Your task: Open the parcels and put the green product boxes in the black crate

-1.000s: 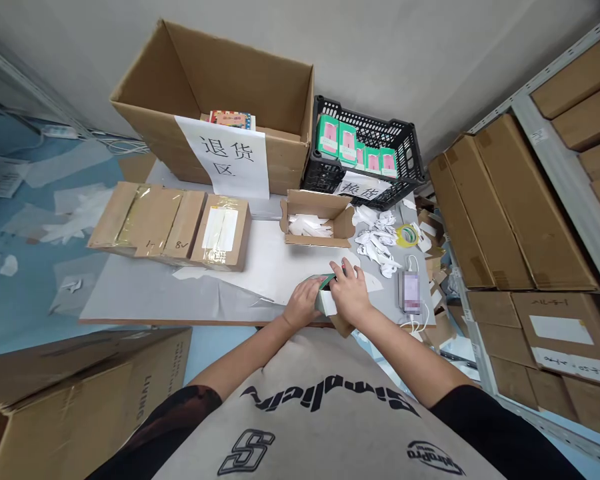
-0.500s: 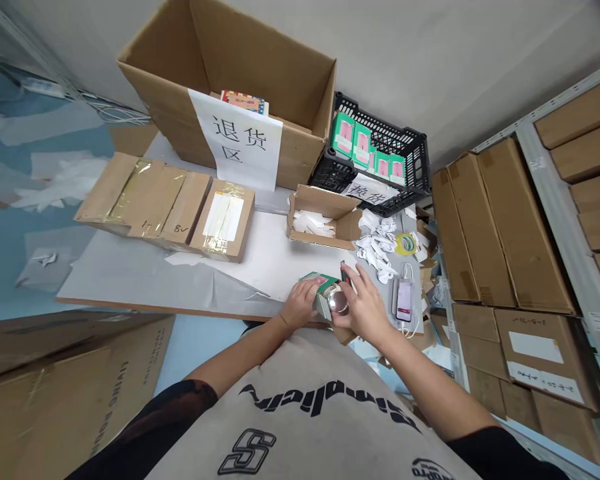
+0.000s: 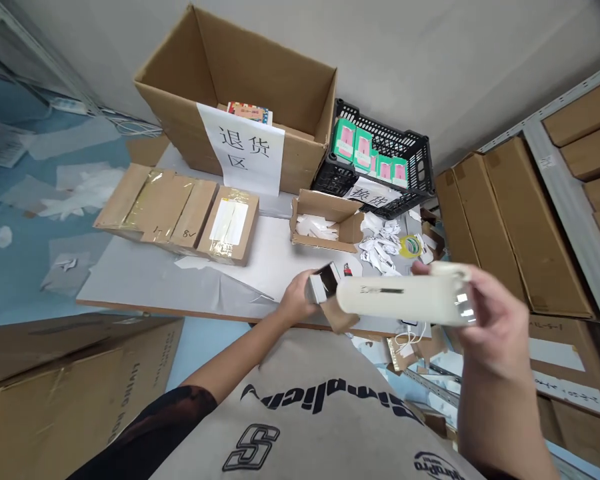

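Note:
My right hand (image 3: 495, 320) is closed around a long cream-coloured device (image 3: 400, 300) with a shiny end, held level in the air close to the camera. Near the table's front edge, my left hand (image 3: 296, 301) grips a small open product box (image 3: 323, 285), whose dark open end faces right. The device is out of the box and hides part of the table behind it.
A big cardboard box (image 3: 240, 80) with a paper sign stands at the back, a black crate (image 3: 380, 157) of green boxes beside it. Flat brown parcels (image 3: 180, 213), a small open carton (image 3: 325, 220), crumpled papers (image 3: 383, 243) and tape lie on the table (image 3: 145, 287). Shelves of cartons (image 3: 500, 227) stand right.
My right hand has drawn the cream device out of the small box and lifted it right, toward the camera. The left hand stays on the box. The head has shifted slightly.

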The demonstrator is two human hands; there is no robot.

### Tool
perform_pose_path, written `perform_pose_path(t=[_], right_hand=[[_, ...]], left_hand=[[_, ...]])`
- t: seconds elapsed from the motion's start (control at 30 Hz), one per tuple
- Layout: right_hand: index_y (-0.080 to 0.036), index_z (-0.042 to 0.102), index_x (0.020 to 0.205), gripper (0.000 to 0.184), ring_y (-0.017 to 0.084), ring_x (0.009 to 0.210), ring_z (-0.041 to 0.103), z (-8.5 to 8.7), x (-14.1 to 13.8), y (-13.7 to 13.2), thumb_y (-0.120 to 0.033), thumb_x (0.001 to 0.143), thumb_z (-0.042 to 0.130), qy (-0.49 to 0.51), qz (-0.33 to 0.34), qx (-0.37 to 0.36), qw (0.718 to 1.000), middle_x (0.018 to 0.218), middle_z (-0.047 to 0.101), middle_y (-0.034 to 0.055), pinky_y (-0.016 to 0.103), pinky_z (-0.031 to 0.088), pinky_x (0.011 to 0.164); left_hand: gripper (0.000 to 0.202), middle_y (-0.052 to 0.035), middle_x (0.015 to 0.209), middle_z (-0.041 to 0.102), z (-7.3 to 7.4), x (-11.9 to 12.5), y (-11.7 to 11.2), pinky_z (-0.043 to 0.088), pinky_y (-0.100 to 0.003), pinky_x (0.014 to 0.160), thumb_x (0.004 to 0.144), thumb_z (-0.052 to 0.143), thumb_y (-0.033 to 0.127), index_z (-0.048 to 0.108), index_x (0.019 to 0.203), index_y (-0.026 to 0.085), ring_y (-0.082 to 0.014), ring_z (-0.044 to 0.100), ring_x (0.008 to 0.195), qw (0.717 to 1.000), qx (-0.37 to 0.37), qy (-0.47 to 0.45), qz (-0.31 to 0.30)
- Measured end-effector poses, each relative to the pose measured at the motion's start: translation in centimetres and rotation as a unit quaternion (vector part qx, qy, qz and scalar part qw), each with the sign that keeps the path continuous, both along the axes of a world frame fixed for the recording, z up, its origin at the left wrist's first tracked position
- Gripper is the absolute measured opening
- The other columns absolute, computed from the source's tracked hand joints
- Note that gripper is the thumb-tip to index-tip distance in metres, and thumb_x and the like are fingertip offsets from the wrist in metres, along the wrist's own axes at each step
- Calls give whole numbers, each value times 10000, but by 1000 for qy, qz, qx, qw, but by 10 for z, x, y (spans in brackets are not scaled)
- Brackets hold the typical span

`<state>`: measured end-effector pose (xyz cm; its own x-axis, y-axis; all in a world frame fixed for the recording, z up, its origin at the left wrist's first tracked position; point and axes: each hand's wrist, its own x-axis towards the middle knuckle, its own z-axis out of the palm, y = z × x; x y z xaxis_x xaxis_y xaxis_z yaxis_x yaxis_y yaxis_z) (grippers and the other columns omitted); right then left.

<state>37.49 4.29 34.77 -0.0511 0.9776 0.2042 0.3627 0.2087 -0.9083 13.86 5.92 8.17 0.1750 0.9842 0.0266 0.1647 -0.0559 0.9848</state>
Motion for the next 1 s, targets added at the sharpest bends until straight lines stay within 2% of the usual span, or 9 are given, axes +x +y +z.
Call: perform_pose_path(t=[0.07, 0.17, 0.23, 0.37, 0.47, 0.6, 0.7, 0.8, 1.0], right_hand=[[-251, 686, 1205, 647, 357, 990, 684, 4, 10, 18, -652, 698, 657, 129, -22, 44, 990, 1078, 723, 135, 565, 531, 840], [-272, 731, 1098, 471, 300, 1071, 666, -6, 19, 48, -551, 812, 483, 244, -64, 99, 963, 1177, 689, 89, 488, 516, 884], [-276, 739, 978, 395, 262, 992, 690, -24, 17, 66, -496, 816, 454, 321, -103, 98, 936, 1101, 703, 48, 450, 542, 849], [-201, 690, 943, 475, 231, 712, 698, -74, 2, 84, -595, 817, 457, 392, -137, -98, 904, 785, 703, 43, 421, 595, 667], [-195, 666, 949, 493, 236, 753, 710, -109, -17, 80, -630, 846, 457, 404, -135, -207, 881, 802, 716, 57, 413, 610, 689], [-215, 637, 1002, 503, 274, 892, 722, -137, -43, 63, -669, 852, 483, 411, -121, -290, 856, 927, 733, 70, 446, 617, 747], [-222, 610, 1061, 471, 271, 880, 727, -145, -54, 53, -637, 850, 537, 400, -104, -300, 860, 954, 733, 65, 444, 621, 741], [-258, 576, 1112, 417, 259, 801, 733, -146, -55, 48, -548, 817, 629, 403, -106, -269, 868, 943, 728, 30, 442, 625, 691], [-285, 547, 1111, 494, 241, 762, 732, -142, -57, 41, -508, 727, 763, 400, -106, -235, 880, 891, 730, 10, 411, 629, 666]], left_hand=[[923, -117, 1305, 609, 12, -15, 12, 493, -489, 1023, 565, 866, 372, 428, 1363, 214, -318, 595, 1192, 995, -57, -76, 30], [822, -125, 1251, 641, 25, -38, 38, 515, -472, 984, 592, 859, 434, 488, 1280, 182, -303, 629, 1137, 967, -127, -216, 47], [726, -128, 1231, 655, 32, -50, 54, 510, -488, 985, 634, 832, 461, 531, 1226, 168, -301, 640, 1117, 946, -158, -283, 29], [699, -103, 1194, 668, 36, -65, 72, 513, -489, 965, 634, 837, 449, 525, 1201, 188, -281, 654, 1078, 940, -158, -297, 59], [767, -80, 1169, 652, 36, -70, 72, 519, -457, 942, 608, 858, 444, 458, 1223, 220, -258, 649, 1061, 959, -125, -209, 147], [891, -98, 1211, 572, 47, -71, 60, 490, -450, 959, 542, 891, 462, 432, 1268, 227, -303, 583, 1139, 973, -29, 74, 216], [868, -121, 1216, 524, 60, -63, 50, 501, -442, 917, 601, 858, 421, 423, 1324, 222, -345, 565, 1138, 948, 33, 264, 175], [849, -123, 1223, 516, 67, -54, 42, 505, -409, 885, 659, 813, 326, 381, 1383, 224, -333, 590, 1085, 915, 57, 387, 96], [948, -128, 1224, 529, 58, -52, 26, 483, -378, 882, 706, 778, 311, 251, 1487, 208, -307, 602, 1053, 875, 62, 480, 24]])
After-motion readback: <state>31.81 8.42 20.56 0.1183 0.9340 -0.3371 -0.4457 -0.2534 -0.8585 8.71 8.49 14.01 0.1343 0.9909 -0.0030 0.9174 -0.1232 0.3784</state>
